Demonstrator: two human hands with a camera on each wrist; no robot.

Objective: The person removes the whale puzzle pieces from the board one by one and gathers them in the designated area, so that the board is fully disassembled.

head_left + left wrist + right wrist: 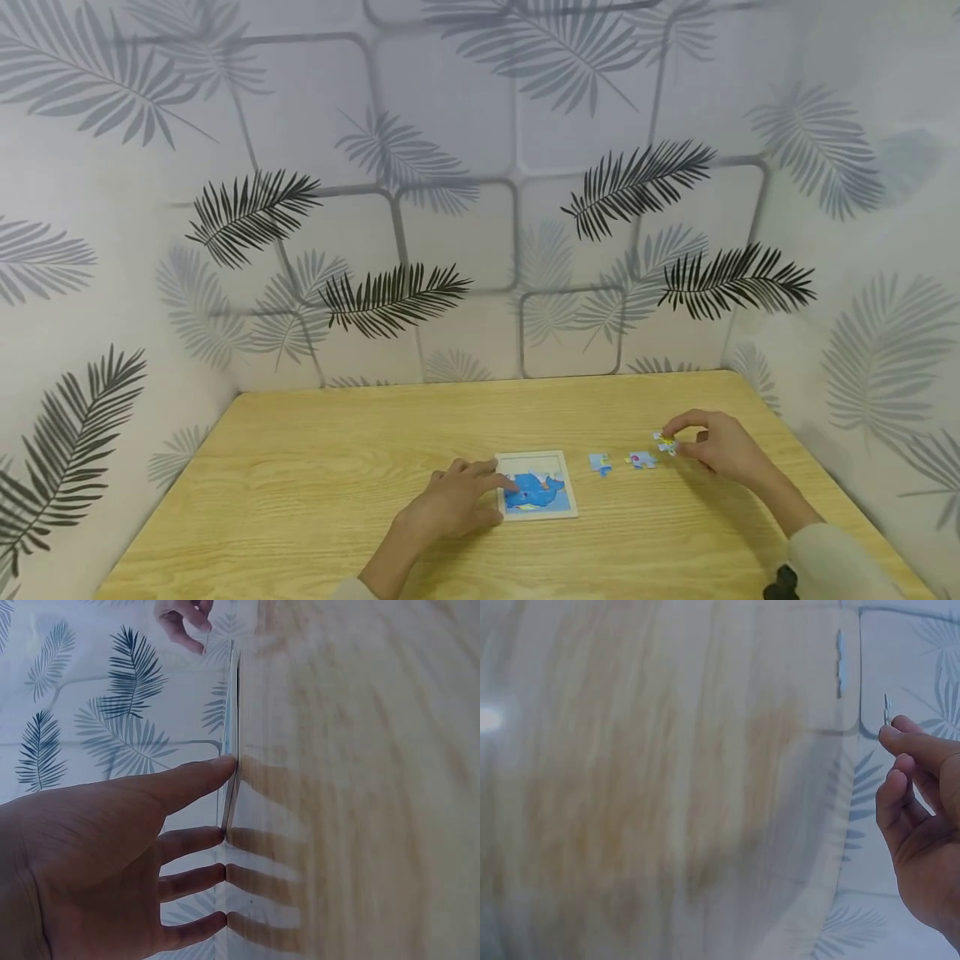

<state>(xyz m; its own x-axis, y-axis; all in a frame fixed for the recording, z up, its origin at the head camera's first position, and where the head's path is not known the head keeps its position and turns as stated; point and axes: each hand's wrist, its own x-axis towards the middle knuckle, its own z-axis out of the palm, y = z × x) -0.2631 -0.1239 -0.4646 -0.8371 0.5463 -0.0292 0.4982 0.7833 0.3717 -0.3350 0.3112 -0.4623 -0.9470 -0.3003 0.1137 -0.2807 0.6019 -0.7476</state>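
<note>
A square puzzle tray [572, 500] with a pale frame lies on the table, a blue whale picture filling its lower part. My left hand [447, 502] rests at its left edge, one finger reaching over the picture; in the left wrist view the thumb of that hand [90, 847] touches the tray's edge and the other fingertips meet the tabletop. Between thumb and finger, my right hand [723, 450] pinches a puzzle piece [663, 442], seen edge-on as a thin piece [887, 709] in the right wrist view, above the table.
Two loose puzzle pieces lie right of the tray: a blue one [599, 463] nearer it and one with a pink mark [642, 460] beside the right hand. The wooden table [337, 467] meets a leaf-patterned wall covering [465, 250] at its back edge.
</note>
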